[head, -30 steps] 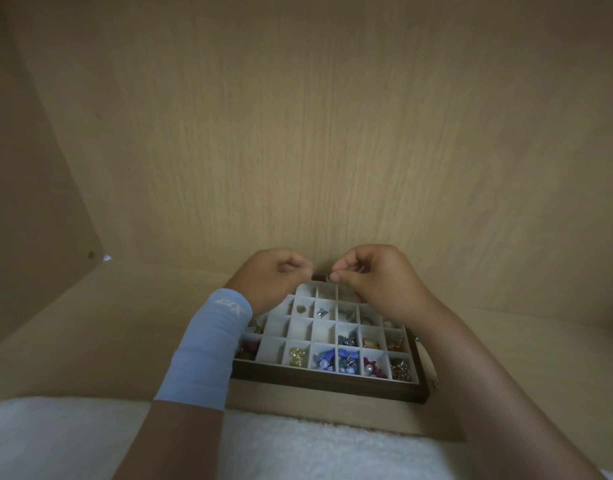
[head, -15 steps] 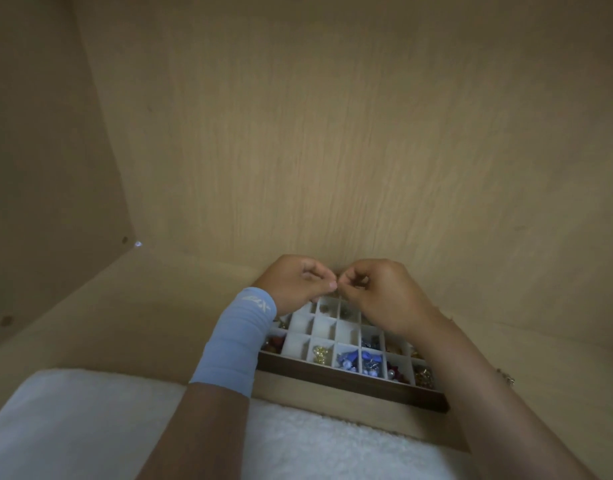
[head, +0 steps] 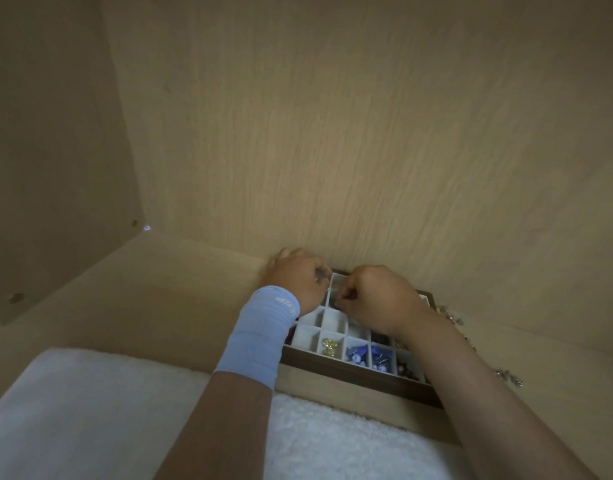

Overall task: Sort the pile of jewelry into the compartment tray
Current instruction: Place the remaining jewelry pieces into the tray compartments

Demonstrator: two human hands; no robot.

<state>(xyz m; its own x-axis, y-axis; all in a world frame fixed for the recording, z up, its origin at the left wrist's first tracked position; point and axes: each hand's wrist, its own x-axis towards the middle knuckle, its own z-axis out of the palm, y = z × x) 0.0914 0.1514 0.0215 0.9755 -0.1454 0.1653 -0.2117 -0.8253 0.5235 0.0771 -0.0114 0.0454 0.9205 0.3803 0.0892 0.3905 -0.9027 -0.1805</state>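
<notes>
At the near left, a white fluffy cloth [head: 90,410] covers the front edge of a light wooden shelf [head: 132,292], which is closed by a wooden side panel [head: 48,150] on the left and a wooden back wall [head: 367,133] behind. The left hand [head: 296,277], with a light blue wrist sleeve [head: 260,334] on the forearm, is over the far left corner of the compartment tray [head: 360,379], close to the back wall. Its fingers [head: 320,273] are curled and pressed together on something small and shiny, but the piece is too small to name. The tray has a dark wooden rim and white dividers, and it lies on the shelf near the back wall, just behind the cloth. In its near row, a gold piece [head: 329,345] lies in one compartment, and to the right of it blue pieces [head: 369,353] fill two neighbouring compartments; further right a red piece [head: 404,369] shows next to the arm. The right hand [head: 374,297] is over the far rows of the tray, just beside the left hand, with its fingers [head: 343,299] bent inward and pinched together; what they hold cannot be told. To the right of the tray, beyond the right forearm, some loose jewelry [head: 452,315] lies on the shelf near the back wall, and another small silver piece [head: 509,377] lies nearer to the front.
</notes>
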